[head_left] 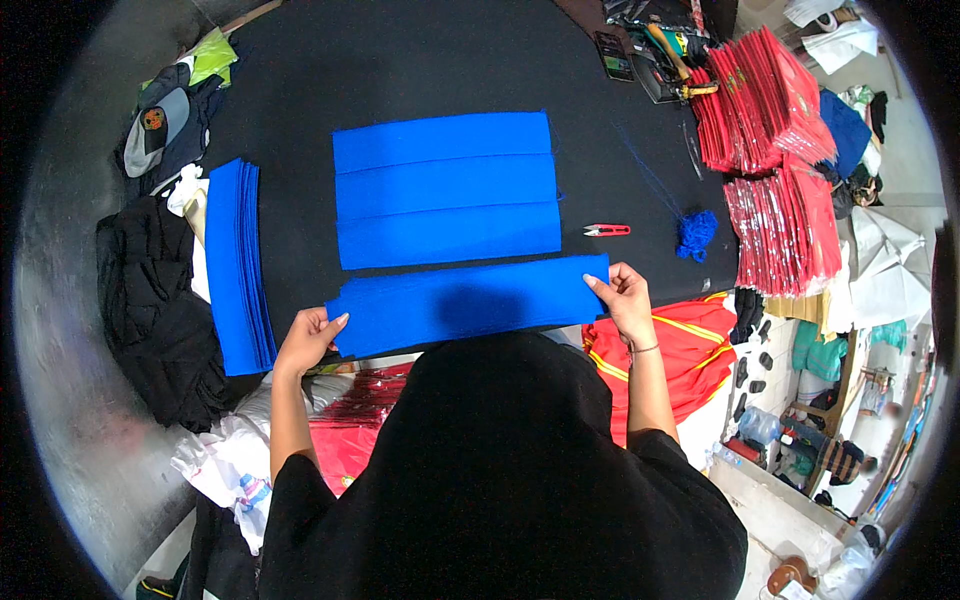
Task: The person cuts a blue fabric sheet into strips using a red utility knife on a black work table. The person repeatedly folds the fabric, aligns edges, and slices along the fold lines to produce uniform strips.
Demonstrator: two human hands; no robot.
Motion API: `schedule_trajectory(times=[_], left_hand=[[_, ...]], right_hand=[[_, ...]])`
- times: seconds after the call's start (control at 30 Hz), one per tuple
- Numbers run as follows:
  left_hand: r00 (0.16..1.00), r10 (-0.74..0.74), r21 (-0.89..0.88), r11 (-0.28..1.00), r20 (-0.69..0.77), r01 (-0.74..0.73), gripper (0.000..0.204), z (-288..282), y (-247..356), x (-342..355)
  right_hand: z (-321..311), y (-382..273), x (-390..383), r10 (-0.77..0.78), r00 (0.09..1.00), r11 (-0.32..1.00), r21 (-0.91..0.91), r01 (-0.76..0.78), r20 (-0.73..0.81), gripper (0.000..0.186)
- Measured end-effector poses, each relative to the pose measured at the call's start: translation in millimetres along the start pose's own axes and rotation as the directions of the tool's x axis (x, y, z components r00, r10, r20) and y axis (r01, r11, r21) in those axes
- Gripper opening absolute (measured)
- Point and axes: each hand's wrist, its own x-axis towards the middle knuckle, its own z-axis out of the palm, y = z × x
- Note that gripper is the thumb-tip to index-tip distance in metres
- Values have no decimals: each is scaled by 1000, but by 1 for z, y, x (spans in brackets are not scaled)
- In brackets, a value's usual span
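A long blue fabric strip (400, 308) stretches across the near edge of the black table, held at both ends. My left hand (308, 340) pinches its left end between thumb and fingers. At the right end, my right hand (627, 300) grips the corner, thumb on top. Stepped edges at the left suggest more than one layer. Just beyond lies a flat blue fabric panel (445, 185) crossed by two lines; whether these are folds or seams I cannot tell. To the left stands a pile of blue fabric strips (235, 270). Red-handled thread snips (610, 230) rest to the right of the panel.
A tangle of blue thread (697, 235) lies at the table's right. Beyond it are stacks of red packets in clear wrap (785, 230). A phone (614, 56) and an iron-like tool (668, 75) sit far right. Black cloth (150, 310) and a cap (160, 130) lie left.
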Motion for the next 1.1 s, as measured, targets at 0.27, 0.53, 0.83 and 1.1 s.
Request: schedule_trajectory(times=[0.27,0.53,0.83,1.1], left_hand=[[963,184,30,983,-197,-182,20,36,2,7],[980,135,47,991,-147,-129,37,19,11,-5],[962,98,41,995,-253,-91,23,36,-1,2],[981,59,-202,975,-185,-97,25,28,-18,3]], right_hand=[[1,9,6,-22,1000,968,-250,24,12,23],[-9,-9,4,-12,999,999,-33,14,33,22],[-9,-3,11,159,986,943,-301,-140,41,29],[-15,9,13,-64,985,972,-216,98,160,27]])
